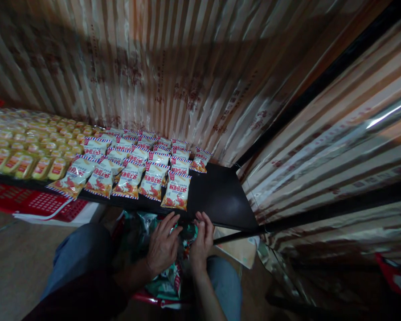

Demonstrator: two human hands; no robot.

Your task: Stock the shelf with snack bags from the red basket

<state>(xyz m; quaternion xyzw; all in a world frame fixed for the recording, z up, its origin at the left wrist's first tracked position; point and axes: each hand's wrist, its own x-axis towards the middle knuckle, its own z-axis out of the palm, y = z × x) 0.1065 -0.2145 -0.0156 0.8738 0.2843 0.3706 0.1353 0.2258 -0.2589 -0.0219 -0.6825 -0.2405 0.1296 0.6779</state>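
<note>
Striped sheeting: glossy, creased and printed in red, it closes off the back and right of a dim space, with a black frame bar crossing it.
Shelf: black, flat and smooth-looking; its dark top shows right of the goods.
Red tub: low between the person's knees, mostly in shadow.
Left hand: over the tub, loosely open, fingers half bent; nothing seen in its grasp.
Right hand: near the shelf's front edge, fingers gently curled, thumb side inward; no packet shows gripped.
Green packets: in the tub beneath the hands; probably light, soft and slick, best taken by a sealed end.
White packets: in leaning rows on the shelf; likely puffed, their contents crushable, so pinch the striped top seam.
Yellow packs: massed at the shelf's left, each small.
</note>
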